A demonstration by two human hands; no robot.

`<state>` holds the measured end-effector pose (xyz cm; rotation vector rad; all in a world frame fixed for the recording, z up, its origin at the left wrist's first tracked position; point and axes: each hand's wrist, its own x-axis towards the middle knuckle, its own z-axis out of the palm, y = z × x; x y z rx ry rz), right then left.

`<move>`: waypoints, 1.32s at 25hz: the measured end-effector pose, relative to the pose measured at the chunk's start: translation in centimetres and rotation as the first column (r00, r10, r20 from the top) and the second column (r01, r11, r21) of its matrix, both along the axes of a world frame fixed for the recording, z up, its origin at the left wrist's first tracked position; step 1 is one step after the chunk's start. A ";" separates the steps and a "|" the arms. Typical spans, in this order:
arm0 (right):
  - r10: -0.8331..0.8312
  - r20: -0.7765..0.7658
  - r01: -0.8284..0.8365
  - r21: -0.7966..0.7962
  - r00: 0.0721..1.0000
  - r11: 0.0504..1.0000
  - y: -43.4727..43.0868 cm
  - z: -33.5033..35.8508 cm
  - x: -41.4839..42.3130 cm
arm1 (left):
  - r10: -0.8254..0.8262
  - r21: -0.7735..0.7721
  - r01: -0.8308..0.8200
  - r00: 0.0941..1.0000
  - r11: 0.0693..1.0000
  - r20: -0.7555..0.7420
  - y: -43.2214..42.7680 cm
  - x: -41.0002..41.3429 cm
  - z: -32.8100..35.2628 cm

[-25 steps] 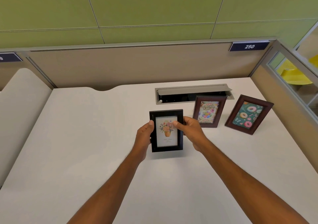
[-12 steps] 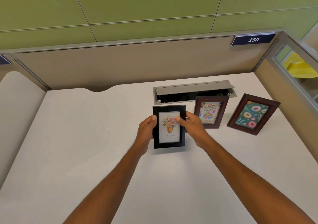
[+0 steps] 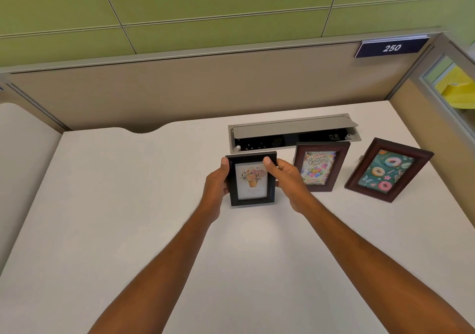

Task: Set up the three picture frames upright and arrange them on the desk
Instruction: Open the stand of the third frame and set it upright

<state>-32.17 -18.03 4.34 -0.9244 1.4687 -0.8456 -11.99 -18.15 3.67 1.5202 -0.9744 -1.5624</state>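
A black frame with a flower-pot picture [image 3: 252, 179] stands upright at the middle of the white desk [image 3: 128, 218]. My left hand [image 3: 217, 183] grips its left edge and my right hand [image 3: 288, 179] grips its right edge, thumbs on the front. To its right a brown frame with a birthday picture [image 3: 321, 168] stands upright. Further right a brown frame with a doughnut picture [image 3: 388, 170] stands tilted and angled. I cannot tell whether the black frame's bottom touches the desk.
A grey cable box with its lid raised [image 3: 293, 133] is set into the desk behind the frames. A beige partition [image 3: 205, 84] bounds the back and right side, with a "250" sign [image 3: 390, 48]. A second desk [image 3: 23, 154] adjoins on the left.
Both hands have carried the black frame away from me and a little to the right, closer to the cable box and the birthday frame. The two brown frames have stayed in place.
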 end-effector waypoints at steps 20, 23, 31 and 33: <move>-0.050 0.107 0.041 0.082 0.993 0.996 -2.0 -2.0 0.7 | -0.033 0.050 0.034 0.999 0.998 -0.007 -2.3 1.0 -0.9; -0.009 0.088 0.003 0.068 0.996 0.998 -1.6 -2.0 0.7 | -0.070 0.054 0.073 0.997 0.996 -0.043 -2.1 1.4 -1.2; 0.096 -0.167 -0.106 -0.054 0.981 0.993 1.6 -1.5 -2.1 | 0.186 0.163 -0.228 0.953 0.960 0.240 0.6 4.5 -3.6; 0.108 -0.203 -0.123 -0.066 0.973 0.990 3.2 -1.8 -3.2 | 0.187 0.223 -0.257 0.938 0.940 0.293 1.8 5.2 -4.3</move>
